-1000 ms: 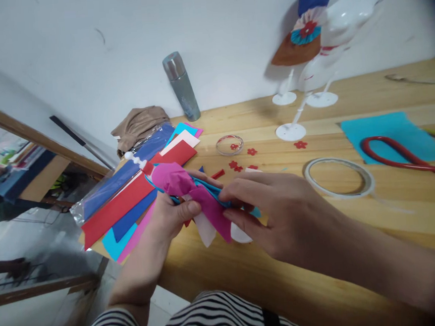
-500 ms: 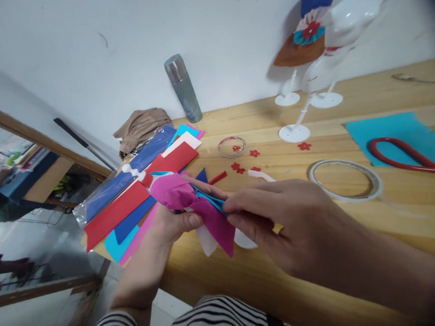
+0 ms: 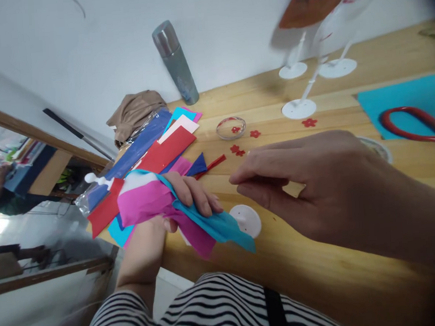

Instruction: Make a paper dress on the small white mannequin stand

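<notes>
My left hand (image 3: 195, 192) is wrapped round the waist of a small white dress form (image 3: 99, 180), held tilted with its knobbed neck to the left. Pink paper (image 3: 146, 203) covers its body, and a strip of blue paper (image 3: 214, 225) runs across the pink and out below my fingers as a loose tail. The form's round white base (image 3: 248, 220) shows past the tail. To the right, apart from the paper, hovers my right hand (image 3: 297, 182); its thumb and forefinger are pinched together, with nothing visible between them.
Coloured paper strips (image 3: 174, 148) lie on the left beside a brown cloth (image 3: 135, 114). A flask (image 3: 176, 61) stands by the wall. Red paper flowers (image 3: 255, 134), a clear tape roll (image 3: 230, 128), white stands (image 3: 298, 108) and red-handled scissors (image 3: 416, 124) on blue paper (image 3: 421, 94) are further right.
My right hand has let go of the blue strip's end and drawn away to the right. The strip now hangs loose, and my left fingers lie over it. The view has tilted down.
</notes>
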`<state>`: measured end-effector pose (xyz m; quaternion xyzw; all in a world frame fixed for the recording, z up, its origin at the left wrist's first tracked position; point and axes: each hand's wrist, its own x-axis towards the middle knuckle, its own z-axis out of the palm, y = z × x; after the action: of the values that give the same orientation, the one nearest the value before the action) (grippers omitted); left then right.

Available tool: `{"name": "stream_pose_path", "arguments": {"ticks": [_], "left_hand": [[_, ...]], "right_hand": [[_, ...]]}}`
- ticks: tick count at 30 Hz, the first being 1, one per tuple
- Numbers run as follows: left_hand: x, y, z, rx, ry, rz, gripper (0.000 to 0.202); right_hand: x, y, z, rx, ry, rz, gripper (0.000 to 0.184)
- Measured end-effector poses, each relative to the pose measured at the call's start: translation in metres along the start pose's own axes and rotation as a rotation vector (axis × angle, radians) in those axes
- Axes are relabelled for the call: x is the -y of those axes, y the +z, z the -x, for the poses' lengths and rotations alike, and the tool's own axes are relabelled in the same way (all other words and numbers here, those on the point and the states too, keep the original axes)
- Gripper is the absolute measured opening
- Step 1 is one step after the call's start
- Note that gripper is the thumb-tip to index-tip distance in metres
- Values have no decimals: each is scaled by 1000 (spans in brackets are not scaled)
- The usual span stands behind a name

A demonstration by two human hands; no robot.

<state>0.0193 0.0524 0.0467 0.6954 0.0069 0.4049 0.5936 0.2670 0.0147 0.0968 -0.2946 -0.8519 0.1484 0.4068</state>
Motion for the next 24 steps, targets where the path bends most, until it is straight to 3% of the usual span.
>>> {"name": "stream_pose_path", "arguments": {"ticks": [3, 8, 10, 13, 15, 19, 24], "left_hand": [[0, -4, 0, 87, -20, 23, 32], [-3, -6, 0, 141, -197, 91, 41], [-4, -4, 3, 88, -277, 48, 49], [-7, -1, 11, -157, -440, -110, 61], [-10, 1, 16, -241, -458, -135, 59], [-17, 7, 14, -228, -409, -70, 51], [-24, 21, 5, -266, -365, -79, 40]], "right_hand": [[2, 2, 1, 33, -40, -18, 30], [5, 2, 1, 94, -45, -57, 27], [5, 1, 2, 98, -31, -108, 28], [7, 1, 3, 81, -8, -201, 22], [9, 3, 3, 75, -5, -234, 12], [13, 9, 4, 73, 20, -170, 3], [17, 17, 6, 69, -11, -106, 13]]}}
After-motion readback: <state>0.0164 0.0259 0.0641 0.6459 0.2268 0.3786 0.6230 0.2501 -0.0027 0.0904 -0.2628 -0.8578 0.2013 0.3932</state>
